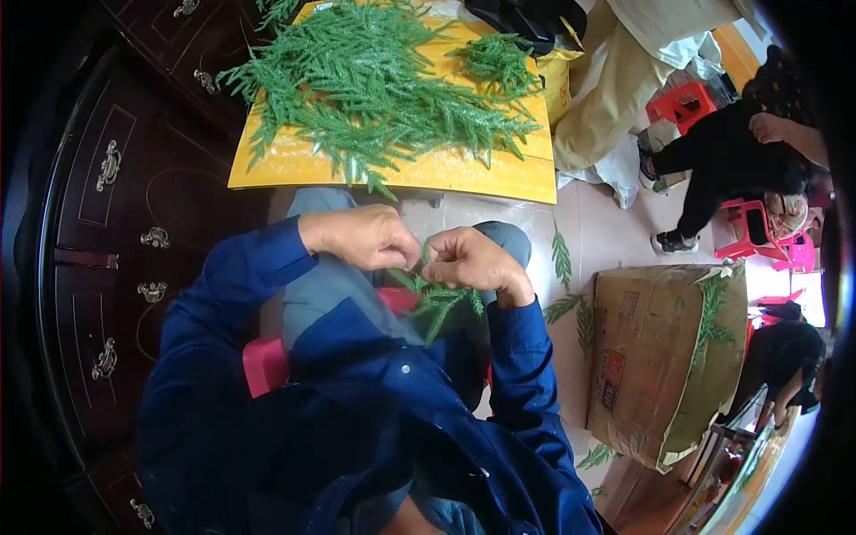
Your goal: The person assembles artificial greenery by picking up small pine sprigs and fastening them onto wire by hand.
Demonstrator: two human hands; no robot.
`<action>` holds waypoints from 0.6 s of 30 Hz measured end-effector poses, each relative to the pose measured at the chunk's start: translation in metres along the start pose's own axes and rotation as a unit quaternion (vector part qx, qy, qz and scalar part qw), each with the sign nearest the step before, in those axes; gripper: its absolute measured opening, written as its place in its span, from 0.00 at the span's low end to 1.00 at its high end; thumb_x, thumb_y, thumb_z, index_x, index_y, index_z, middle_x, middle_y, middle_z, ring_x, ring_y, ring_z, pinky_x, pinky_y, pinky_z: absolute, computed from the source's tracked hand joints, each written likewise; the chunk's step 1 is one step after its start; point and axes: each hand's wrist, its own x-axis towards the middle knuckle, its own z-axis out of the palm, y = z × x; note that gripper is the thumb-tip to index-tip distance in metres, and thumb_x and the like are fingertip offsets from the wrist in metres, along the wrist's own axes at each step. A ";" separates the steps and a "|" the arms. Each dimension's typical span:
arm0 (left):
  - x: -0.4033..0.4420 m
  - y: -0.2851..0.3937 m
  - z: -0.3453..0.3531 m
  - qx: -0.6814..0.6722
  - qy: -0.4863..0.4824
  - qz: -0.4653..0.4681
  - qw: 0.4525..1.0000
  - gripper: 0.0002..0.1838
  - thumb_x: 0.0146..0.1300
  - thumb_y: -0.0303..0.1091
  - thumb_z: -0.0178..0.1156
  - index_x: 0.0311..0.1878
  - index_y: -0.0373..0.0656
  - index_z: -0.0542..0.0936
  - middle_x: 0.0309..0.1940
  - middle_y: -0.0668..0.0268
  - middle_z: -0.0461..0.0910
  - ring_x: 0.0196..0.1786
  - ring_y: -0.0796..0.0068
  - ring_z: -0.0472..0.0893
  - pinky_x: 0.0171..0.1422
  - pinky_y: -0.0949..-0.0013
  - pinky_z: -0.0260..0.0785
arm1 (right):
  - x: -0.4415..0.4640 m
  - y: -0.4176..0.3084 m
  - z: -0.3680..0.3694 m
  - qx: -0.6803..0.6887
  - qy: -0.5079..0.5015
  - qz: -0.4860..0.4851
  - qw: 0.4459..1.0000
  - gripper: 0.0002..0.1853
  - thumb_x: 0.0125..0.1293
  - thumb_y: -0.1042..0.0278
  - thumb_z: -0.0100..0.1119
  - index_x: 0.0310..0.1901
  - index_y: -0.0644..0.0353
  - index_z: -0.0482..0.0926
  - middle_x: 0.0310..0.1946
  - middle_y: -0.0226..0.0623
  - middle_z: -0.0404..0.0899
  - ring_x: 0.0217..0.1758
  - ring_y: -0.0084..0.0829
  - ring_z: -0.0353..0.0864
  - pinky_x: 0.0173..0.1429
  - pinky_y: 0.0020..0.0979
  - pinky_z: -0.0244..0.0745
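Above my lap, a green fern-like sprig (440, 308) hangs beneath my two hands, its fronds pointing down. My right hand (477, 260) is closed, with thumb and forefinger pinching the sprig near its top. Beside it, my left hand (374, 239) is also closed, its fingertips meeting the sprig's upper stems; the exact point of contact is partly hidden by the fingers. Past my knees, a large heap of similar green sprigs (366, 80) covers much of a yellow tabletop (499, 178). A smaller bunch of sprigs (496, 64) lies at its far right.
Dark wooden drawers (120, 223) stand close on the left. On the right is an open cardboard box (655, 352) with a sprig over its edge, and loose sprigs (561, 259) lie on the floor. Other people sit farther right near red stools (749, 230).
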 end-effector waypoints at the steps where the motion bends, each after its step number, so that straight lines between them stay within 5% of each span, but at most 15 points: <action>1: 0.000 0.000 0.000 0.011 -0.013 -0.020 1.000 0.03 0.54 0.27 0.58 0.32 0.40 0.79 0.21 0.59 0.78 0.25 0.60 0.78 0.30 0.63 0.67 | 0.001 0.001 0.000 0.000 0.004 0.004 1.000 0.10 0.61 0.68 0.64 0.25 0.58 0.75 0.15 0.22 0.70 0.17 0.13 0.65 0.21 0.19 0.57; 6: 0.002 -0.003 -0.005 0.055 -0.015 -0.022 0.998 0.04 0.56 0.27 0.58 0.34 0.40 0.80 0.22 0.61 0.78 0.25 0.66 0.78 0.31 0.67 0.68 | 0.002 0.005 -0.009 0.008 0.017 0.032 0.999 0.05 0.61 0.69 0.63 0.29 0.58 0.79 0.17 0.22 0.73 0.20 0.14 0.68 0.23 0.20 0.62; 9: -0.002 -0.004 -0.018 -0.010 0.014 -0.126 0.992 0.06 0.58 0.26 0.57 0.37 0.40 0.81 0.22 0.65 0.79 0.25 0.77 0.77 0.31 0.71 0.67 | 0.001 0.004 -0.012 0.034 0.102 0.044 0.993 0.04 0.63 0.69 0.62 0.35 0.58 0.79 0.20 0.23 0.74 0.21 0.13 0.69 0.24 0.19 0.62; 10: -0.007 -0.012 -0.021 -0.116 0.027 -0.152 0.981 0.07 0.59 0.27 0.56 0.39 0.38 0.81 0.26 0.71 0.78 0.29 0.85 0.74 0.34 0.74 0.67 | 0.003 0.004 -0.012 0.085 0.119 0.003 0.989 0.04 0.64 0.69 0.61 0.36 0.58 0.79 0.22 0.23 0.75 0.22 0.13 0.69 0.25 0.18 0.63; 12: -0.013 -0.018 -0.024 -0.209 0.062 -0.166 0.962 0.09 0.60 0.28 0.56 0.42 0.36 0.80 0.30 0.73 0.78 0.32 0.86 0.74 0.38 0.76 0.68 | 0.006 0.005 -0.012 0.185 0.152 -0.079 0.968 0.05 0.65 0.68 0.60 0.40 0.58 0.78 0.25 0.23 0.76 0.23 0.13 0.70 0.26 0.17 0.64; 18: -0.022 -0.019 -0.018 -0.226 0.182 -0.186 0.939 0.10 0.60 0.28 0.56 0.42 0.34 0.80 0.28 0.72 0.78 0.34 0.88 0.75 0.38 0.78 0.68 | 0.011 0.007 -0.010 0.253 0.200 -0.144 0.935 0.05 0.67 0.72 0.57 0.41 0.64 0.76 0.30 0.31 0.78 0.31 0.19 0.75 0.40 0.21 0.71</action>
